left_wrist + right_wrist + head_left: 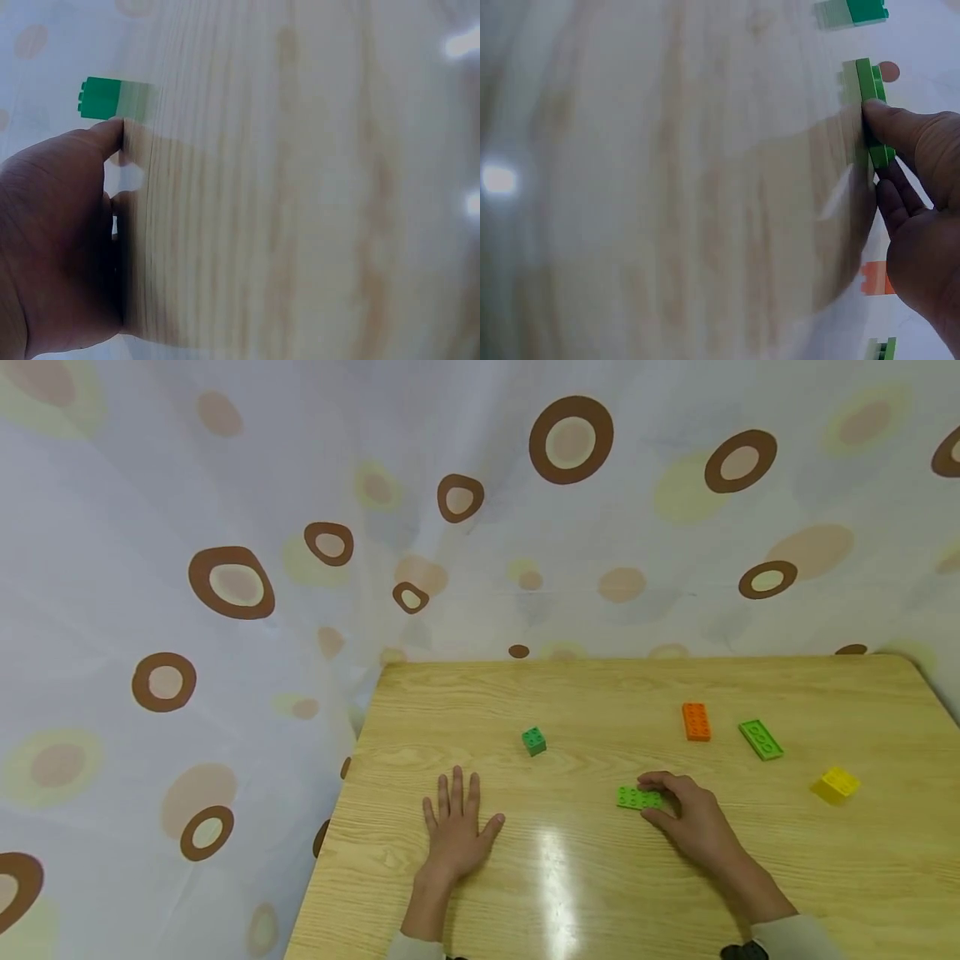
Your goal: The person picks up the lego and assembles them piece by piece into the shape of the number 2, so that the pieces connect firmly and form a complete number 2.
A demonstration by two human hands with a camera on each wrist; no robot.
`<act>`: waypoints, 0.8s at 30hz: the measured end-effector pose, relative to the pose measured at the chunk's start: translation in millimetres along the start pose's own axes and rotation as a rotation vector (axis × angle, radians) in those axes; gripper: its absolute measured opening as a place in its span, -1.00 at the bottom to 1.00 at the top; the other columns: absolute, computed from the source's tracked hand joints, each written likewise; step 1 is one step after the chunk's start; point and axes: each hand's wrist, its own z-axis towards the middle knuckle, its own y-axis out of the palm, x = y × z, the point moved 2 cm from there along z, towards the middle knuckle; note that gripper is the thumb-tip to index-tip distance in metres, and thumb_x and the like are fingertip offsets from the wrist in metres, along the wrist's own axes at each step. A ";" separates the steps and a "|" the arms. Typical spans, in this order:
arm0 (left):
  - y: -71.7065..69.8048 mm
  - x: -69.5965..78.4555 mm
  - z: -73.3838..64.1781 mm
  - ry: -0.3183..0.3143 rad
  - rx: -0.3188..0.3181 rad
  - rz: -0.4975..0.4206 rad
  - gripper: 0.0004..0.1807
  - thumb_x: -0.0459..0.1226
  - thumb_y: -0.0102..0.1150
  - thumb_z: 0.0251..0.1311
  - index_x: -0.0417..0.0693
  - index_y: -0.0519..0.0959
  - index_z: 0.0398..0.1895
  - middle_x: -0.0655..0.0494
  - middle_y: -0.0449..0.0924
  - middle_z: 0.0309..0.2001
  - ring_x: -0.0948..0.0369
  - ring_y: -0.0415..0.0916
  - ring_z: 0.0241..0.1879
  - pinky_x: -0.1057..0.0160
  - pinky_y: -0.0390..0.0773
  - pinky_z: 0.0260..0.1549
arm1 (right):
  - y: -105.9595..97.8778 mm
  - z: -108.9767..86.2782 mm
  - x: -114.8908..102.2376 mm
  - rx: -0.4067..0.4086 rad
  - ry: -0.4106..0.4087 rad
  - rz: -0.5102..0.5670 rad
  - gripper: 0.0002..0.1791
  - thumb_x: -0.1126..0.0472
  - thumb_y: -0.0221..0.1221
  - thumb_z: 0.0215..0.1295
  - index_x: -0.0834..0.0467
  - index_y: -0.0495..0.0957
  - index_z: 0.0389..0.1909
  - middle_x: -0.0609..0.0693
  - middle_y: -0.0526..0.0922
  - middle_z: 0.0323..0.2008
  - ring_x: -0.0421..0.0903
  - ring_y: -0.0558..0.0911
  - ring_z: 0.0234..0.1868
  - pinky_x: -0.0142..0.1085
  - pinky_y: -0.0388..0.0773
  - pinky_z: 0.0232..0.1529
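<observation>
My right hand (pixel 693 822) pinches the right end of a flat light-green toy brick (pixel 633 797), thumb on the near side and fingers on the far side. The brick lies studs up, low at the wooden tabletop; the right wrist view shows the thumb along the flat green brick (pixel 866 79). My left hand (pixel 456 839) rests palm down on the table with its fingers spread, holding nothing. Beyond its fingertips stands a small dark-green brick (pixel 534 741), and the left wrist view has this green brick (pixel 101 98) past the thumb.
Behind the right hand lies an orange brick (pixel 696 722). A second flat light-green brick (pixel 761 740) is right of it, its hollow underside up. Farther right is a yellow brick (pixel 836 785). A patterned curtain (pixel 480 543) hangs along the far edge of the table (pixel 420 702).
</observation>
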 end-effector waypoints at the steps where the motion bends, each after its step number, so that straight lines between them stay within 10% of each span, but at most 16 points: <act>1: -0.9 -0.4 -0.3 -0.003 0.001 0.006 -0.13 0.20 -0.15 0.44 -0.04 -0.12 0.60 -0.16 -0.40 0.58 -0.22 -0.51 0.53 -0.45 -0.41 0.30 | 1.8 0.6 -0.6 -0.004 -0.006 0.003 -0.53 0.18 0.37 0.24 0.01 0.54 0.17 -0.17 0.64 0.02 -0.13 0.53 0.08 -0.51 0.36 0.05; 16: -0.9 2.7 0.7 0.012 0.015 -0.002 -0.13 0.18 -0.12 0.44 -0.08 -0.09 0.60 -0.19 -0.38 0.58 -0.25 -0.49 0.52 -0.45 -0.39 0.30 | 13.5 7.5 -1.7 -0.041 -0.045 -0.014 -0.47 0.06 0.39 0.21 -0.02 0.53 0.21 -0.21 0.62 0.07 -0.17 0.49 0.03 -0.21 0.39 0.03; 24: -12.5 -5.7 20.9 0.024 0.141 -0.053 -0.11 0.25 0.20 0.20 -0.06 0.28 0.46 -0.16 0.13 0.45 -0.14 -0.03 0.45 -0.41 -0.25 0.32 | 3.6 1.3 12.8 -0.012 -0.002 -0.008 -0.20 -0.10 0.44 0.10 0.06 0.42 0.34 -0.04 0.36 0.32 0.06 0.33 0.32 -0.07 0.32 0.15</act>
